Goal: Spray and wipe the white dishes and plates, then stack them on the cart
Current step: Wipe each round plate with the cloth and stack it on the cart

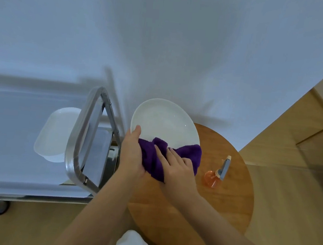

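Plate (164, 120) wiping under way. White plate is held tilted above the far-left edge of the round wooden table (227, 206), face toward the camera, probably so the cloth reaches the whole surface. Left hand (132, 155) grips the plate's left rim, thumb over the front, steadying it against the wiping pressure. Right hand (176, 168) lies with fingers fairly straight on the purple cloth (185, 153), pressing it to the plate's lower part; whether the thumb hooks the cloth is hidden. Orange spray bottle (215, 176) stands near the table's right edge, within reach. One white dish (56, 132) already sits on the steel cart (81, 140), just left of the table, suggesting stacking has begun.
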Tool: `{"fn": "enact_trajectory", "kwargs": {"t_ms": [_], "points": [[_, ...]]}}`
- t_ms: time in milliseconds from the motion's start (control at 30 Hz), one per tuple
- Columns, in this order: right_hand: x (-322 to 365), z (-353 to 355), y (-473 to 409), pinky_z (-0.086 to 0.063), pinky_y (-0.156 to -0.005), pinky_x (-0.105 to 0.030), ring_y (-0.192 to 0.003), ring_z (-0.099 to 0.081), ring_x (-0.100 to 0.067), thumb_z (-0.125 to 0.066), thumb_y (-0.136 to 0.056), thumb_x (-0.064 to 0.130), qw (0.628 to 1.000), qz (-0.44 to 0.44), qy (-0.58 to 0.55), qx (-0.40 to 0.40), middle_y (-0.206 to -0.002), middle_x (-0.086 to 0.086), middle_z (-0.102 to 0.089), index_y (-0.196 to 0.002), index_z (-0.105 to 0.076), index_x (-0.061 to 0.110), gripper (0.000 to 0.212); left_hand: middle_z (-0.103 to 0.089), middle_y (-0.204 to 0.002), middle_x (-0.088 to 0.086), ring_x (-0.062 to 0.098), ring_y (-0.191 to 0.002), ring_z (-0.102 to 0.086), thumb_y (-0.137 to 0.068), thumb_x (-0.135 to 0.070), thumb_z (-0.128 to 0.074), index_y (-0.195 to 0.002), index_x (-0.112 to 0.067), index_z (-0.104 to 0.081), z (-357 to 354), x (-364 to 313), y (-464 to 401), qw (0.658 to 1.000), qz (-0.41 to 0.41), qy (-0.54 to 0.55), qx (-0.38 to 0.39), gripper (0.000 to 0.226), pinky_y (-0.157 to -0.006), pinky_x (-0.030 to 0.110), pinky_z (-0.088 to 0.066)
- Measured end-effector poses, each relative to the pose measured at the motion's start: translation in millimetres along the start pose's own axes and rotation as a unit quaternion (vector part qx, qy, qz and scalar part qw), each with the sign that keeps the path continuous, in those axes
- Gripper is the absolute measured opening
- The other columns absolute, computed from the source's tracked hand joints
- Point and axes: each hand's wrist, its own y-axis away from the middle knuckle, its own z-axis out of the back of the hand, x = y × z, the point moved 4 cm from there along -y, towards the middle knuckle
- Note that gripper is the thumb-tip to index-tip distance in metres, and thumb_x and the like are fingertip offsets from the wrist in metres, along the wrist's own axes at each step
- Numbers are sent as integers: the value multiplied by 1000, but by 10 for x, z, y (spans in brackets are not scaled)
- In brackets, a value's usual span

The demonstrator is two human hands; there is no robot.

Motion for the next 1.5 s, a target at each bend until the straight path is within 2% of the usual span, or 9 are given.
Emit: {"fn": "enact_trajectory", "kwargs": {"t_ms": [267,433,567,733,900,1000,1100,1367,1500], "points": [[-492,-118,237,-35,-101,-42,-131,-42,-27,-87,-56,37,972,171,93,132,-142,-8,-46,-142,-31,26,103,-69,-104,13,32,-92,-66,-93,-36,-47,-121,-13,-57,92,-318,-113,981,55,-117,147,38,-74,43,-52],[-628,-94,292,-38,-99,-39,-123,-52,-24,-89,-50,37,955,227,118,148,-134,-5,-54,-138,-36,26,104,-74,-81,6,23,-73,-72,-80,-34,-60,-109,-13,-62,148,-512,-174,939,85,-280,181,36,-62,35,-53],[-479,-82,278,-53,-76,-32,-99,-67,-20,-92,-48,26,981,151,63,100,-108,0,-70,-125,-58,18,85,-75,-80,6,22,-69,-72,-86,-22,-58,-103,-15,-58,112,-378,-162,976,51,-180,115,18,-54,32,-56],[-177,-105,110,-52,-58,-30,-69,-69,-17,-90,-49,8,999,-5,-22,39,-80,1,-72,-111,-69,11,66,-54,-120,-3,24,-111,-54,-98,-42,-40,-139,-39,-34,103,272,-37,974,-72,-209,-40,42,-95,49,-49],[-216,-152,217,-45,-93,-41,-121,-54,-26,-82,-68,24,990,50,-47,119,-127,-6,-60,-135,-49,17,75,-60,-119,4,26,-108,-59,-97,-47,-42,-130,-27,-47,149,215,-110,993,0,-122,-10,39,-90,47,-52],[-438,-149,342,-11,-112,-30,-141,-6,-8,-49,-83,64,970,81,-67,221,-157,9,-12,-145,-12,44,75,-66,-105,4,29,-97,-63,-94,-48,-47,-109,-28,-55,208,88,-136,991,30,-128,29,26,-71,42,-58],[-739,-167,401,3,-117,-33,-137,22,2,-17,-81,78,963,31,-80,255,-150,24,21,-134,12,57,65,-73,-91,0,22,-83,-69,-96,-45,-44,-112,-25,-59,254,-22,-156,984,16,-158,80,30,-53,31,-55],[-695,-251,-134,17,-109,-34,-139,26,-20,-7,-83,67,964,-241,-60,98,-153,-1,25,-148,9,25,80,-69,-112,10,31,-103,-66,-92,-56,-38,-126,-23,-56,124,66,-52,953,18,-260,157,51,-90,50,-53],[-470,-339,-418,14,-111,-42,-139,26,-27,-14,-97,50,942,-295,-135,84,-154,-5,24,-147,15,30,61,-73,-104,3,23,-100,-68,-96,-58,-28,-119,-29,-60,57,94,-35,950,11,-279,138,49,-89,43,-53]]}}
